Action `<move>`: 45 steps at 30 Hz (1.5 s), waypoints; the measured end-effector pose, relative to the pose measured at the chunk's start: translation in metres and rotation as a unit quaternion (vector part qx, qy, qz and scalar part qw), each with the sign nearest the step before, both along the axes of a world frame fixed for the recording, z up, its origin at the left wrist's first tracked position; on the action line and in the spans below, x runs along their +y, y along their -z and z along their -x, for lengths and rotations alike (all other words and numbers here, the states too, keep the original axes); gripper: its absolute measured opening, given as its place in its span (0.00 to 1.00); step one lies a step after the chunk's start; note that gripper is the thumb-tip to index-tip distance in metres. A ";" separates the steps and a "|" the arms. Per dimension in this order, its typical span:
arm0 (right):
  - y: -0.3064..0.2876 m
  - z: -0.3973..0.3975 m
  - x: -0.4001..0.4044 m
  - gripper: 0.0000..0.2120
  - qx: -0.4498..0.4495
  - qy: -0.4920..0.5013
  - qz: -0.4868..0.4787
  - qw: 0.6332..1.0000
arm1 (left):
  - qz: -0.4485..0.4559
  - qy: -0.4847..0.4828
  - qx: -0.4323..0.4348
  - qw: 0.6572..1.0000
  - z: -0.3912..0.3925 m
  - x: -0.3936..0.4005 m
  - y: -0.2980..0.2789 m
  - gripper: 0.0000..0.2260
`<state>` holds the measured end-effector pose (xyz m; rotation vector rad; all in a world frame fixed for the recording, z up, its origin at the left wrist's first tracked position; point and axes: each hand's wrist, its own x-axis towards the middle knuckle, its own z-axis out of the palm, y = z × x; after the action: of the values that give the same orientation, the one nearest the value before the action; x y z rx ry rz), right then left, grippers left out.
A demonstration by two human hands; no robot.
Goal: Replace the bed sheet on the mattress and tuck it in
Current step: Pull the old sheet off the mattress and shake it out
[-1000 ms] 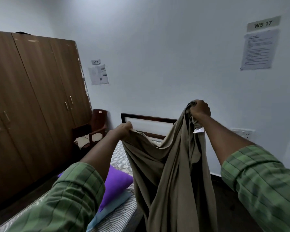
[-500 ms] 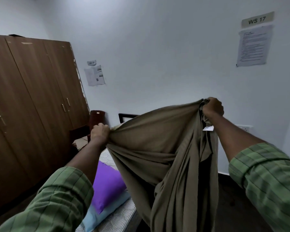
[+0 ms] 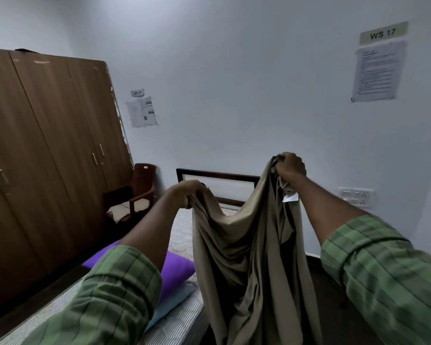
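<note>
1. Two fists gripping one olive-brown cotton bed sheet (image 3: 249, 247), bunched and hanging above the bed's right edge.
2. Nothing spread yet: striped bare mattress (image 3: 182, 225) uncovered, purple cushion (image 3: 177, 272) and pale blue pillow (image 3: 174, 297) lying on it; spreading and tucking judged wholly ahead.
3. Left hand (image 3: 188, 192) clenched on a lower fold, forearm stretched forward.
4. Right hand (image 3: 290, 166) raised higher, clutching a corner beside the white label (image 3: 289, 197).

"WS 17" on wall sign (image 3: 383, 33)
</note>
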<state>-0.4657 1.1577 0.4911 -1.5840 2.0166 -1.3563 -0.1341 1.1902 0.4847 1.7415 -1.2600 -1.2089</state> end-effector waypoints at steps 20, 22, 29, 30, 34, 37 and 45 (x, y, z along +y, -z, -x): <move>-0.006 0.033 0.013 0.18 0.014 0.084 -0.018 0.996 | 0.187 0.115 -0.567 0.794 -0.102 0.003 0.020 0.10; -0.003 0.015 0.015 0.21 0.039 0.040 -0.046 0.997 | 0.191 0.117 -0.490 0.842 -0.072 0.003 0.012 0.13; -0.003 -0.069 0.024 0.34 0.232 -0.191 -0.133 0.944 | 0.285 0.105 -0.328 0.895 0.035 -0.005 -0.011 0.10; -0.004 -0.080 0.027 0.31 0.254 -0.228 -0.140 0.929 | 0.288 0.118 -0.313 0.897 0.044 -0.003 -0.015 0.12; -0.003 -0.110 0.031 0.19 0.275 -0.300 -0.118 0.906 | 0.313 0.140 -0.262 0.902 0.062 0.002 -0.029 0.09; -0.003 -0.108 0.026 0.07 0.233 -0.277 -0.110 0.926 | 0.352 0.151 -0.283 0.879 0.051 0.006 -0.031 0.14; -0.005 -0.082 0.012 0.12 0.175 -0.215 -0.068 0.958 | 0.380 0.294 -0.544 0.688 0.003 0.026 -0.001 0.21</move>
<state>-0.3841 1.1699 0.4964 -2.1518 1.7349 -0.8048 -0.1368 1.2165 0.4860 1.3199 -2.6377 0.3891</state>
